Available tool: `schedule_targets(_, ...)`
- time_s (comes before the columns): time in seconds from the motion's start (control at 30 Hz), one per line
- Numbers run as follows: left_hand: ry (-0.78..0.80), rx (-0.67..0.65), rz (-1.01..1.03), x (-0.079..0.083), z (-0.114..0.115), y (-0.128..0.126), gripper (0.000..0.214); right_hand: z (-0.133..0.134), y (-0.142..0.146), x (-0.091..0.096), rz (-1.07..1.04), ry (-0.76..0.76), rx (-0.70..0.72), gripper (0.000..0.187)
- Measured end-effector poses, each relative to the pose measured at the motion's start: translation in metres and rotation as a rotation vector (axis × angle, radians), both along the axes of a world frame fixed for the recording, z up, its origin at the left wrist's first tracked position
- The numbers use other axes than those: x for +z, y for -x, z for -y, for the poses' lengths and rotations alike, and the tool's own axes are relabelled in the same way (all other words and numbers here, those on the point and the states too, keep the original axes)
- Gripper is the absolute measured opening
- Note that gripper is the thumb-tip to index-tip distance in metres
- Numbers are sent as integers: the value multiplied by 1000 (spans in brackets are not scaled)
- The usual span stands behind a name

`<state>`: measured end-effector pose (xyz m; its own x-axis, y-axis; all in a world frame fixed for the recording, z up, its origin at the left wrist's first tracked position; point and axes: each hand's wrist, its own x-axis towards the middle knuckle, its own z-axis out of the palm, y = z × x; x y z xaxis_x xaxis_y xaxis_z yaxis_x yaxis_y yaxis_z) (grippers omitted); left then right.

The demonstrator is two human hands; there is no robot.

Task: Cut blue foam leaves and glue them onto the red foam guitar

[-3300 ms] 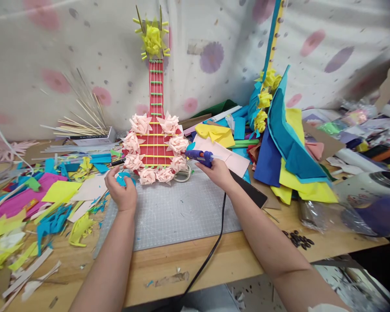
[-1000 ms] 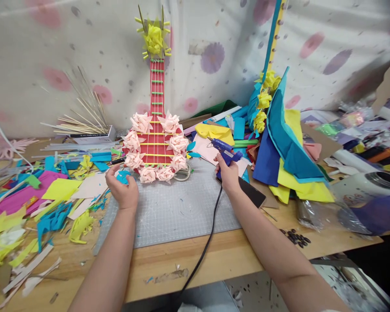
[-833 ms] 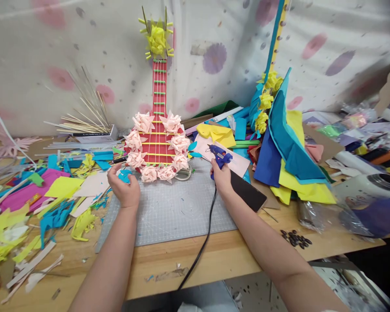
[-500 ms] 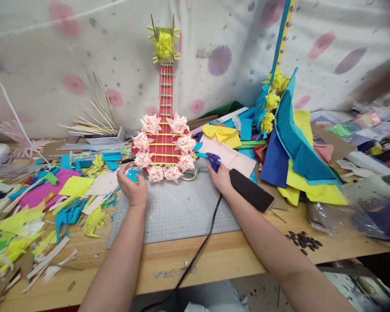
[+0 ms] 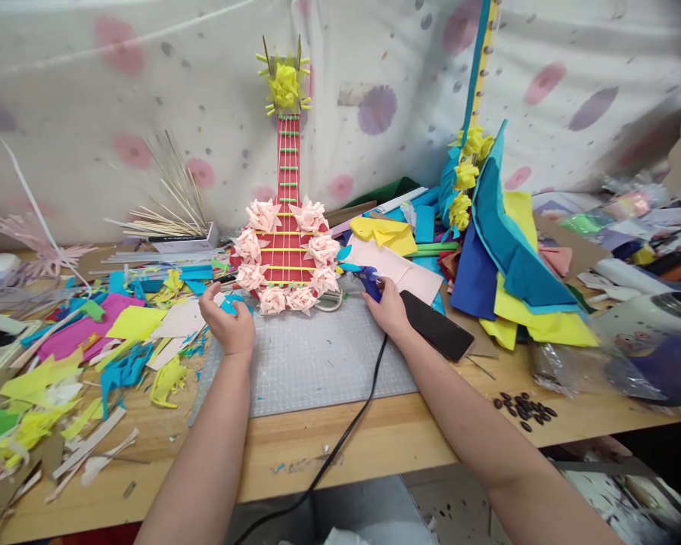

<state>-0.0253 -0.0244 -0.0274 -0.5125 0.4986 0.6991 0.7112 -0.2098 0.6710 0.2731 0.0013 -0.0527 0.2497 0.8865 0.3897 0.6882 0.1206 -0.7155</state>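
My right hand (image 5: 387,309) is closed round a blue hot glue gun (image 5: 368,281), whose black cord (image 5: 349,431) runs down off the table edge. My left hand (image 5: 228,324) is curled with a blue paper piece (image 5: 235,304) at its thumb and fingers; its far side is partly hidden. Between and beyond the hands, a red paper guitar (image 5: 287,253) leans upright near the curtain, edged with pale pink paper flowers (image 5: 323,248) and topped by a yellow one (image 5: 287,85). Blue paper leaves (image 5: 345,261) stick out at its right side.
A grey cutting mat (image 5: 318,363) lies under my hands. Coloured paper scraps (image 5: 133,322) cover the left side. A black phone (image 5: 436,325) lies by my right wrist. Farther right are a blue paper instrument (image 5: 516,227), dark beads (image 5: 525,409) and a box of sticks (image 5: 187,238).
The view has shifted slightly. My right hand keeps the glue gun near the guitar's lower right, its fingers a little changed. More of the blue paper shows at my left hand.
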Motion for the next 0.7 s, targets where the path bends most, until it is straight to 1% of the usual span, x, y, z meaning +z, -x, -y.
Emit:
schedule_targets(0.13,-44,0,-58,3,-2,-2,46,1,-6,-1,-52,-14,36,55)
schedule_targets(0.23,-96,-17,-125,12,-3,-2,47,1,-8,1,-130,-33,48,62)
schedule_targets(0.33,-108,23,-115,24,-3,11,45,4,-8,10,-168,-155,29,65)
schedule_targets(0.4,-91,61,-71,31,-3,28,44,8,-9,19,-168,-260,-6,59)
schedule_targets(0.43,-70,68,-42,34,-3,38,43,11,-10,24,-174,-305,-27,54)
schedule_targets(0.5,-1,42,33,38,-4,58,43,15,-11,31,-189,-359,-59,35)
schedule_targets(0.57,106,-60,158,41,-6,74,41,16,-13,35,-192,-360,-67,18)
schedule_targets(0.6,173,-115,258,41,-6,80,40,17,-14,36,-191,-346,-68,12)
schedule_targets(0.67,337,-202,422,41,-5,88,37,16,-16,35,-193,-315,-70,8)
schedule_targets(0.7,421,-226,456,40,-4,90,35,16,-17,34,-197,-309,-76,8)
